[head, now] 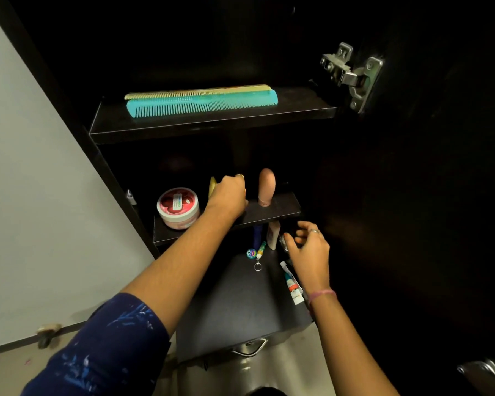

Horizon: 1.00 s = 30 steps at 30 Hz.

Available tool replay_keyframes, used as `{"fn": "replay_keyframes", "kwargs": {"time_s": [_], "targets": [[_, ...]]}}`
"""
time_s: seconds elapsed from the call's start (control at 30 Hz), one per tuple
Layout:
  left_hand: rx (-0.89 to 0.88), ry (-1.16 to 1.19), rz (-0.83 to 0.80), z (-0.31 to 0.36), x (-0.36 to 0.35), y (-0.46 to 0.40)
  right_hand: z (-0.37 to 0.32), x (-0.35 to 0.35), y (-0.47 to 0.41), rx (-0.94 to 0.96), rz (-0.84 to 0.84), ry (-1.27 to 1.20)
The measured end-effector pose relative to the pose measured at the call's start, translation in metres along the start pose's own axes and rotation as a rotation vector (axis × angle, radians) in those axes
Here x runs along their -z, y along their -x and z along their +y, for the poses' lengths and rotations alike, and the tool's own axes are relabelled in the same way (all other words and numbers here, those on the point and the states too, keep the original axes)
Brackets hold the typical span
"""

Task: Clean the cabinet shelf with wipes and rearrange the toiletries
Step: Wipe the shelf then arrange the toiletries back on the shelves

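The left hand (229,195) curls round a yellow bottle (212,186) on the middle shelf (280,208), seemingly gripping it. The right hand (309,250) hovers loosely open, holding nothing, over the lower shelf (240,298) near a tube (291,282).

The left hand (229,195) hid most of a yellow item (212,186) behind it. Beyond the right hand (309,247), a small object (284,241) was too dark to identify.
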State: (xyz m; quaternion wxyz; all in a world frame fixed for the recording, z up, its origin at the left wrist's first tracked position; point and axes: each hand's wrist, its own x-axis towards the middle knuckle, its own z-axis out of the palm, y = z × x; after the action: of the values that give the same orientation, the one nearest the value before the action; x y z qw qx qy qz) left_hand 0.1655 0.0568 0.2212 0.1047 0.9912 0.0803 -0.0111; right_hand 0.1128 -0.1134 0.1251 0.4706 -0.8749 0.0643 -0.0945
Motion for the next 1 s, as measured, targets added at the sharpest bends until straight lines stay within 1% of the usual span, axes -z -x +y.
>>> {"fn": "replay_keyframes", "kwargs": {"time_s": [0.1, 0.17, 0.3, 0.4, 0.47, 0.57, 0.63, 0.73, 0.87, 0.93, 1.0], "targets": [[-0.037, -0.008, 0.044, 0.001, 0.005, 0.007, 0.023, -0.009, 0.007, -0.079, -0.067, 0.062], [-0.062, 0.033, 0.108, 0.002, 0.010, 0.019, 0.035, -0.016, 0.011, -0.105, -0.135, 0.108], [-0.082, 0.234, 0.243, -0.003, 0.013, 0.056, 0.038, -0.032, 0.010, -0.110, -0.243, 0.199], [-0.075, 0.437, 0.273, -0.012, 0.001, 0.084, 0.030, -0.042, -0.001, -0.052, -0.258, 0.235], [-0.028, 0.521, 0.215, -0.016, -0.018, 0.101, 0.024, -0.050, -0.012, -0.006, -0.264, 0.273], [0.053, 0.549, 0.072, -0.023, -0.062, 0.115, 0.022, -0.064, -0.029, 0.014, -0.264, 0.391], [0.101, 0.549, 0.001, -0.027, -0.094, 0.115, 0.025, -0.075, -0.041, -0.006, -0.286, 0.491], [0.164, 0.603, -0.034, -0.032, -0.134, 0.105, 0.032, -0.088, -0.057, -0.091, -0.323, 0.548], [0.210, 0.642, -0.041, -0.026, -0.168, 0.070, 0.050, -0.107, -0.069, -0.189, -0.389, 0.518], [0.258, 0.691, -0.059, -0.017, -0.178, 0.039, 0.058, -0.115, -0.075, -0.249, -0.379, 0.454], [0.316, 0.677, -0.101, -0.008, -0.187, 0.007, 0.064, -0.122, -0.082, -0.303, -0.355, 0.388]]}}
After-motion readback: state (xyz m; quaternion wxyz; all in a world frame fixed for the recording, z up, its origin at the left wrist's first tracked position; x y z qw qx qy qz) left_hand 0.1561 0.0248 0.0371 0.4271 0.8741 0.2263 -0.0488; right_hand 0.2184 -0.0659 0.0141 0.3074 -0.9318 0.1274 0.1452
